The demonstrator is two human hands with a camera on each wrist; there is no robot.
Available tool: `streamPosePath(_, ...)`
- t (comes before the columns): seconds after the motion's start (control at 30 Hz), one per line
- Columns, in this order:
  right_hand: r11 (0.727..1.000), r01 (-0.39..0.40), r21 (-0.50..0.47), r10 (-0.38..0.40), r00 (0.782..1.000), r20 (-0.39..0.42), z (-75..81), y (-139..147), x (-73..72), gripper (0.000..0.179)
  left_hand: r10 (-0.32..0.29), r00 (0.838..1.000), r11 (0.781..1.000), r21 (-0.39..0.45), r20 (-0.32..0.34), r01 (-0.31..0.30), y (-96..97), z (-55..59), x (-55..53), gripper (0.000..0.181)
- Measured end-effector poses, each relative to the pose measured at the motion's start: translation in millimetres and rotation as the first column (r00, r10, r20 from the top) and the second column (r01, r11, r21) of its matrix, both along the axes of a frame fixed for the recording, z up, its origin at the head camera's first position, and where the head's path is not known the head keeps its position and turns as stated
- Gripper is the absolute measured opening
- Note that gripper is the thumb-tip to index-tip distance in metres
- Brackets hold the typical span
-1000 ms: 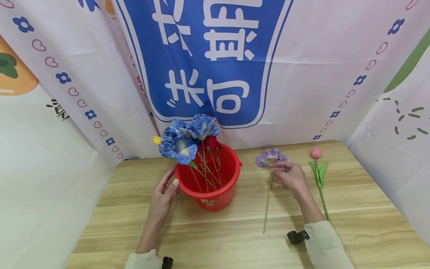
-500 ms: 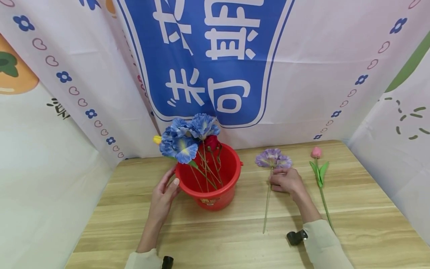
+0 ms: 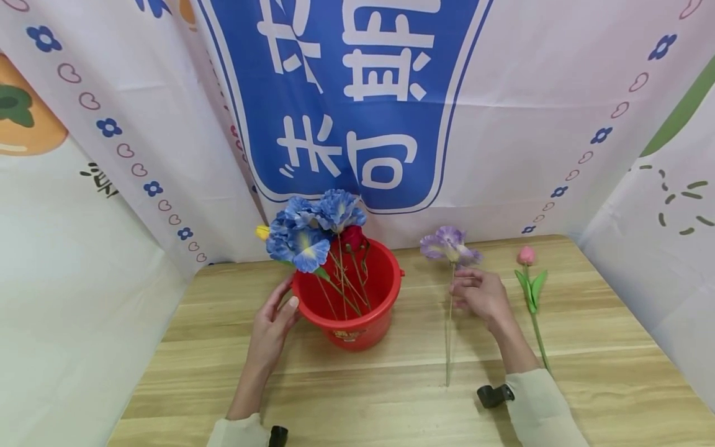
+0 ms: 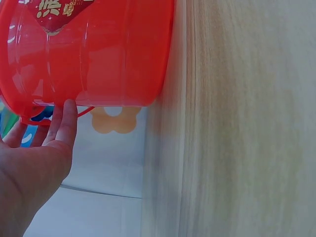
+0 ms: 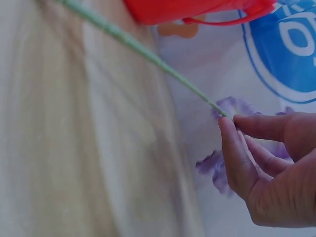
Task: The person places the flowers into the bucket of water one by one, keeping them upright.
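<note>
My left hand rests against the left side of the red bucket. In the left wrist view its fingers are fairly straight and touch the outer wall near the rim and handle. Inside the bucket stand blue flowers, a red rose and a yellow bud. To the right, my right hand pinches the stem of a purple flower between thumb and index finger just below the bloom. The bloom is raised, and the green stem slants down to its lower end near the tabletop.
A pink tulip with green leaves lies on the wooden table, right of my right hand. Close behind the table hangs a printed cloth with a blue panel, and similar cloth stands at both sides.
My right hand slid down along the stem, then pinched it and lifted the purple bloom off the table. The left hand and bucket have stayed in place.
</note>
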State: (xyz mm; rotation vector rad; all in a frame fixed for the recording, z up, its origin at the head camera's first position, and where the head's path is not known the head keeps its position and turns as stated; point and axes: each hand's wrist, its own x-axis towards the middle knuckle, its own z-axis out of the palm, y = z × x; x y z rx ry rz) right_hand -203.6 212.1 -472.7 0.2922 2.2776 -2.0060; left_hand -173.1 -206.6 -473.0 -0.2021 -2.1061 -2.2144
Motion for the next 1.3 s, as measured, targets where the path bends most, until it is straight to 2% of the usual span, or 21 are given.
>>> streamPosePath(0.3,1.0,0.014,0.001,-0.013,0.993,-0.118,29.0,-9.2,10.9,0.047,-0.008,1.0,1.0,-0.002,-0.006,0.008,-1.1,-0.4,-0.5,0.055)
streamPosePath(0.57,0.999,0.041,-0.025,-0.046,0.975,-0.215,55.4,-18.7,19.6,0.044,-0.005,1.0,1.0,-0.004,-0.007,0.005,1.0,0.0,-0.9,0.055)
streamPosePath(0.83,0.997,0.047,-0.054,-0.061,0.951,-0.304,88.8,-30.8,15.6,0.042,0.006,1.0,1.0,0.022,-0.011,-0.006,2.4,0.9,1.7,0.055)
streamPosePath(1.07,0.998,0.04,-0.057,-0.057,0.939,-0.34,117.3,-42.3,10.5,0.04,0.003,1.0,0.999,0.049,-0.019,-0.003,1.9,-0.1,1.8,0.054)
streamPosePath(1.3,0.998,0.034,-0.057,-0.054,0.916,-0.398,140.3,-52.9,8.1,0.038,0.009,1.0,1.0,0.026,0.009,-0.01,2.7,0.3,-0.3,0.054)
